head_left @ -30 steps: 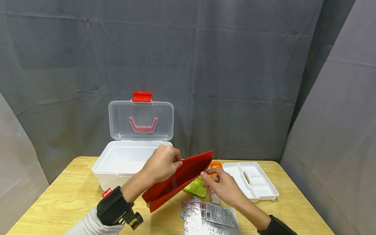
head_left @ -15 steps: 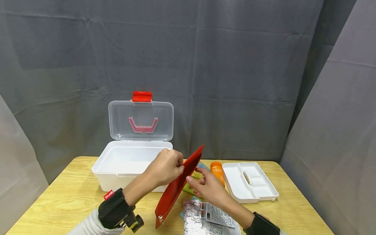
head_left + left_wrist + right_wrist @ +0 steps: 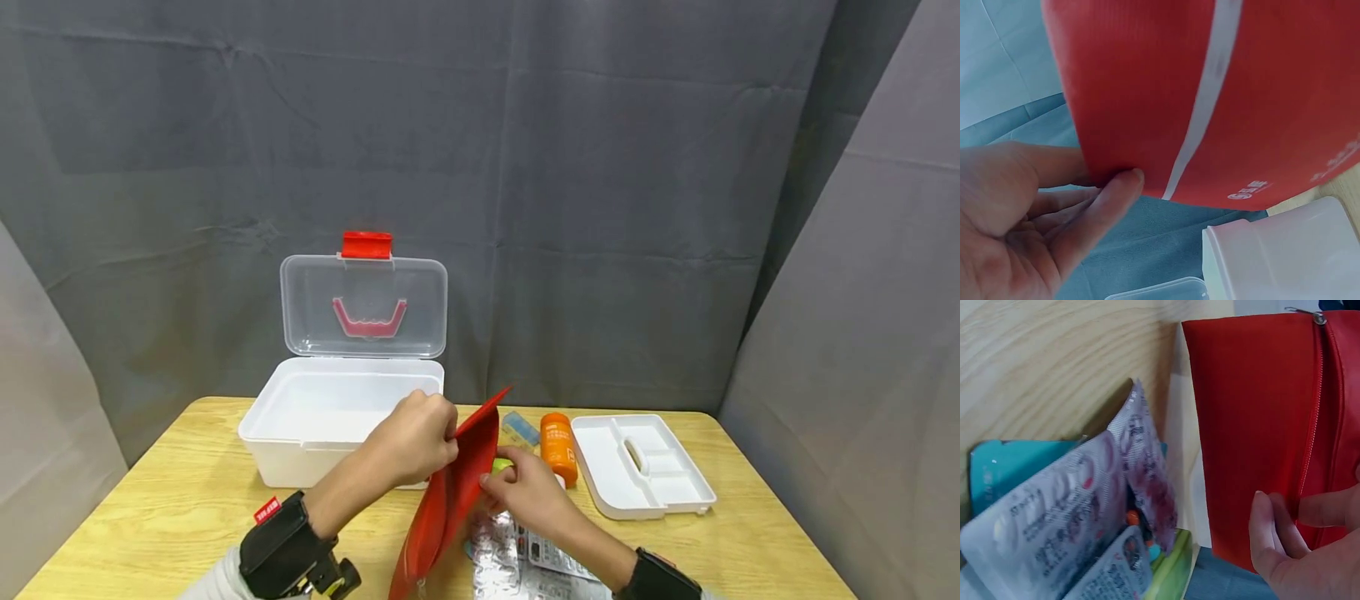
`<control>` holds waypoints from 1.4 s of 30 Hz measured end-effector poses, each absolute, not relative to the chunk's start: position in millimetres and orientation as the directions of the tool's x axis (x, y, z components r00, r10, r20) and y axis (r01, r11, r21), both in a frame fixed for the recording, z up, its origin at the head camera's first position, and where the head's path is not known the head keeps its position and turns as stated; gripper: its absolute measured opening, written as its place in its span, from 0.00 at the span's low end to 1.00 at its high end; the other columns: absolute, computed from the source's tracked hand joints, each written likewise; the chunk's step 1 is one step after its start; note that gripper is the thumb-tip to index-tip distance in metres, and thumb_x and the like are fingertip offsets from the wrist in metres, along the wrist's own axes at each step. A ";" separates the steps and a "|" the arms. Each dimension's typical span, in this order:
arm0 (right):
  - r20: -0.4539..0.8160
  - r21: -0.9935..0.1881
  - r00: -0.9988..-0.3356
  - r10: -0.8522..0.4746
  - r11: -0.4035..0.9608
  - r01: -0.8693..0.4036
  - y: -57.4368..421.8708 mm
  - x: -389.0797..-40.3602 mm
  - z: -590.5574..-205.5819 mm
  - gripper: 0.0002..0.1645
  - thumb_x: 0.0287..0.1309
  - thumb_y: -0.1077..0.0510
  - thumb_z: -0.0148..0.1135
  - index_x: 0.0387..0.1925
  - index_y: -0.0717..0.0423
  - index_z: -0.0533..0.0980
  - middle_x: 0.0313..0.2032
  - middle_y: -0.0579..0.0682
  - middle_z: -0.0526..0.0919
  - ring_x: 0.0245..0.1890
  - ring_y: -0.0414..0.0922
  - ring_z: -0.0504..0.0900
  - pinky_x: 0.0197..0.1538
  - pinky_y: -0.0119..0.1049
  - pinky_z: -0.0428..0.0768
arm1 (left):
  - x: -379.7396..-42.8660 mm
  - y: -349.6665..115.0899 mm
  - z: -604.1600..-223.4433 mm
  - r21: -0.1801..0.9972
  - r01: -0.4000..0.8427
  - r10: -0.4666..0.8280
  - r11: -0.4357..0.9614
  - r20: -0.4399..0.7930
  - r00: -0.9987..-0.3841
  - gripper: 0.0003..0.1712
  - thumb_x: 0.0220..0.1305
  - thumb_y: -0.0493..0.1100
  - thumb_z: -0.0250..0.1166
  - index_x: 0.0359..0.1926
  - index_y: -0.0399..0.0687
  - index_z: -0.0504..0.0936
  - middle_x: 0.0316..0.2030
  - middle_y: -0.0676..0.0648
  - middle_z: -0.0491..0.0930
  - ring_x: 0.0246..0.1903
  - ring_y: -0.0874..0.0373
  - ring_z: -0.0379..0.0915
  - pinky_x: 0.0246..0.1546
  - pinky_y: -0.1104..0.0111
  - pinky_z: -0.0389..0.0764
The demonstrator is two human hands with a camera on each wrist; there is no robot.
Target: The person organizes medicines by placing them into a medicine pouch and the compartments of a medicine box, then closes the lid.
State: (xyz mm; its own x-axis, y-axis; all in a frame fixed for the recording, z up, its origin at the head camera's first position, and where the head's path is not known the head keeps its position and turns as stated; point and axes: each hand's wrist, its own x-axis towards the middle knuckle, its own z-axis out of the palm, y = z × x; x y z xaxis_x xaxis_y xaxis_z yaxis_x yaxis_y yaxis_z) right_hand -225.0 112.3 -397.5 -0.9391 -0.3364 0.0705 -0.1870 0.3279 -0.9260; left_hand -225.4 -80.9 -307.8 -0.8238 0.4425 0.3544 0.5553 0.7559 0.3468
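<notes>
A red zippered pouch [image 3: 468, 467] hangs over the table between the two hands, its mouth spread apart. My left hand [image 3: 417, 435] pinches the pouch's upper edge between thumb and fingers. In the left wrist view, the pouch's outer face [image 3: 1129, 94] carries a pale stripe and small white print. My right hand [image 3: 528, 493] pinches the opposite side. The right wrist view shows the right fingers [image 3: 1266, 531] at the zipper edge, with the zipper pull [image 3: 1319, 319] at the far end. The pouch's inside is mostly hidden.
Left of the hands stands a white box [image 3: 300, 462] with its clear lid [image 3: 322, 287] raised. Silver blister packs [image 3: 497, 567], a green case [image 3: 1172, 569] and a teal item [image 3: 1013, 465] lie below the pouch. An orange bottle [image 3: 558, 450] stands beside a white divided tray [image 3: 607, 450].
The pouch has swung from a slant to a steeper hang, its near end lower and its mouth wider. My right hand has moved left with it; the orange bottle is now uncovered.
</notes>
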 end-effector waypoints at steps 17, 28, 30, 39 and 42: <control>0.023 -0.925 -0.943 -0.332 0.350 -0.146 109.6 -217.9 -413.1 0.34 0.59 0.65 0.63 0.64 0.77 0.66 0.23 0.57 0.85 0.22 0.50 0.85 0.32 0.40 0.86 | -221.6 -99.3 -318.2 0.408 0.556 0.448 0.725 0.334 -0.829 0.08 0.52 0.28 0.66 0.22 0.42 0.82 0.17 0.52 0.79 0.17 0.61 0.68 0.17 0.73 0.72; 0.007 -0.949 -0.926 -0.377 0.290 -0.125 102.9 -215.7 -425.0 0.31 0.58 0.68 0.61 0.62 0.78 0.67 0.25 0.65 0.85 0.26 0.61 0.88 0.31 0.47 0.87 | -216.5 -101.9 -319.7 0.427 0.529 0.472 0.733 0.241 -0.848 0.12 0.54 0.37 0.75 0.18 0.46 0.83 0.13 0.56 0.75 0.16 0.62 0.67 0.18 0.73 0.68; 0.001 -0.947 -0.927 -0.375 0.298 -0.121 102.1 -215.1 -424.3 0.31 0.58 0.68 0.62 0.62 0.77 0.67 0.26 0.64 0.86 0.26 0.60 0.88 0.31 0.46 0.87 | -215.3 -102.8 -319.2 0.431 0.525 0.478 0.734 0.220 -0.850 0.11 0.53 0.38 0.76 0.19 0.46 0.83 0.14 0.56 0.76 0.17 0.62 0.67 0.19 0.72 0.69; -0.015 -0.951 -0.930 -0.368 0.292 -0.100 99.7 -212.4 -421.4 0.29 0.57 0.69 0.62 0.61 0.73 0.70 0.23 0.60 0.85 0.23 0.52 0.87 0.29 0.43 0.87 | -209.2 -106.7 -319.0 0.508 0.441 0.464 0.740 0.089 -0.881 0.07 0.52 0.39 0.75 0.29 0.45 0.84 0.22 0.53 0.82 0.24 0.60 0.73 0.26 0.68 0.75; -0.013 -0.952 -0.929 -0.369 0.288 -0.101 99.0 -211.6 -422.2 0.30 0.57 0.69 0.63 0.61 0.73 0.70 0.23 0.59 0.85 0.23 0.51 0.87 0.29 0.43 0.87 | -207.1 -108.2 -321.3 0.546 0.422 0.466 0.724 0.064 -0.883 0.08 0.53 0.40 0.75 0.32 0.45 0.84 0.24 0.52 0.83 0.25 0.60 0.75 0.27 0.67 0.76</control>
State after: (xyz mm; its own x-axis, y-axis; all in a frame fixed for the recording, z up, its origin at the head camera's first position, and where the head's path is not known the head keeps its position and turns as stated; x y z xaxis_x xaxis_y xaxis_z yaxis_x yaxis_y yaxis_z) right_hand -211.6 99.0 -422.2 -0.9294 -0.3688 -0.0129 -0.1011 0.2880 -0.9523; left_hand -207.1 -108.2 -321.3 -0.8827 0.4655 0.0644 0.4216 0.7239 0.5461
